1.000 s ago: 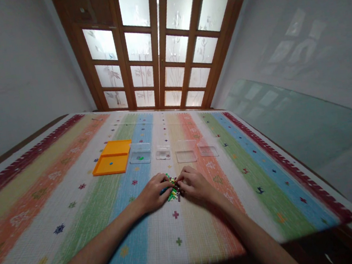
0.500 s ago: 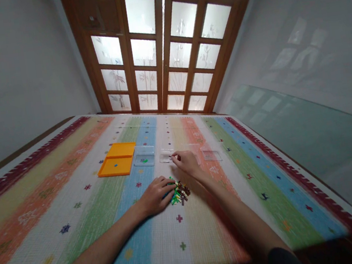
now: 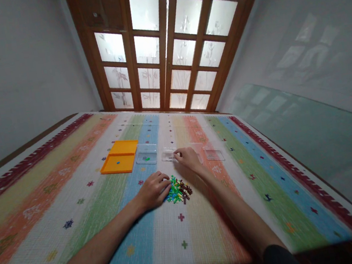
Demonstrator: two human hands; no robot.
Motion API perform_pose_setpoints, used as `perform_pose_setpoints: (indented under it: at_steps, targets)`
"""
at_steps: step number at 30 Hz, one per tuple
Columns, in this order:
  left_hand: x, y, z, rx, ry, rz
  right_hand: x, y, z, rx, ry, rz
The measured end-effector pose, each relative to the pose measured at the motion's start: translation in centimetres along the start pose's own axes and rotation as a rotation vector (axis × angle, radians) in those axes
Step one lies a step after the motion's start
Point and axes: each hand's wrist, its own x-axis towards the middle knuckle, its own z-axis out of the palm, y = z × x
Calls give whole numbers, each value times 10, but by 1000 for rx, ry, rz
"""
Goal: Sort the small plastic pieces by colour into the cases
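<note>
My left hand (image 3: 156, 190) rests on the cloth with its fingers loosely stretched out, their tips at the left edge of a pile of small toy bricks (image 3: 178, 190). Green and blue bricks lie mostly on the left of the pile, brown ones on the right, with a few yellow ones among them. Beyond the pile, my right hand (image 3: 188, 160) is pinched over a clear plastic box (image 3: 165, 150). A small dark piece shows by its fingertips; whether they still hold it is unclear.
An opened orange box (image 3: 122, 147) with a blue piece inside stands at the left. Beside it is a clear box (image 3: 151, 147) holding green pieces. Another clear box (image 3: 214, 154) lies right of my right hand. A striped cloth (image 3: 111, 228) covers the table.
My left hand has drawn slightly left, uncovering more green and blue bricks. My right hand stays at the clear box, its fingertips lower over it. The whole view has shifted a little.
</note>
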Motion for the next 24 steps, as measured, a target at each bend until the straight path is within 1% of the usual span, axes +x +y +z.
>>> perform_pose_setpoints:
  at_steps: [2,5,8,10,13,17,20,24]
  targets:
    - [-1,-1,0,9,-2,-15,-13,9,-6,117,-19,-65]
    - [-1,0,1,-5,-10,-25,-37,21,-11,282,-119,-214]
    - [-1,1,2,-27,-21,-18,-59,24,-10,323,-220,-228]
    - [0,2,3,-33,-20,-22,-68,21,-7,316,-250,-205]
    - [1,2,3,-36,-2,-45,-73,15,-3,277,-259,-185]
    - [0,0,3,-28,17,-81,-73,11,3,201,-226,-179]
    - [0,-2,4,-24,18,-97,-72,12,5,200,-207,-196]
    - [-1,-2,4,-16,15,-99,-72,12,4,224,-215,-196]
